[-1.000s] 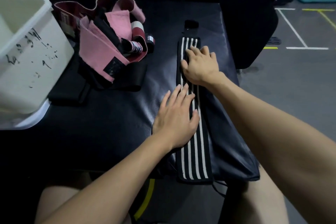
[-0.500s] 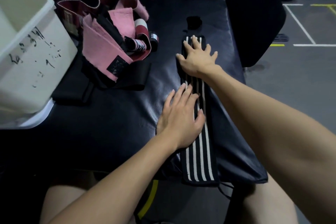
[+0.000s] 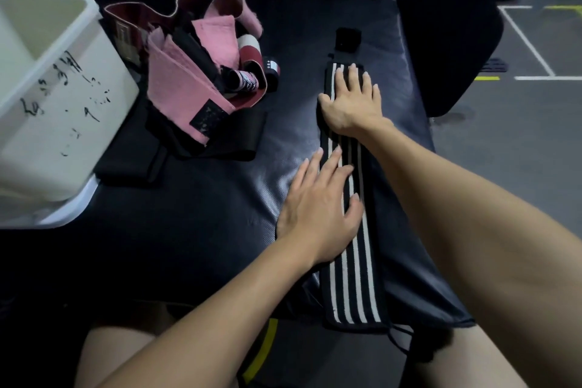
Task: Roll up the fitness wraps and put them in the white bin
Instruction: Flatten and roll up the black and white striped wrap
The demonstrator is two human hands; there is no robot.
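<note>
Right hand [image 3: 351,104] slid further up striped wrap [image 3: 354,280], now at far end; left hand [image 3: 318,214] stayed mid-strip. Both hands flat, fingers straight, gripping nothing. Wrap lies flat on black pad [image 3: 201,230], well apart from white bin [image 3: 63,98]. Risk: near end overhanging pad edge drags strip askew, roll starts crooked.

Blk wrap [image 3: 352,277] w/ white stripes; pink wraps [image 3: 179,94]; white bin [image 3: 63,110]

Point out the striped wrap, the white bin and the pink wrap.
striped wrap [image 3: 356,290]: head view, bare near stretch.
white bin [image 3: 63,110]: head view, scribbled side wall.
pink wrap [image 3: 176,94]: head view, flat folded panel.
</note>
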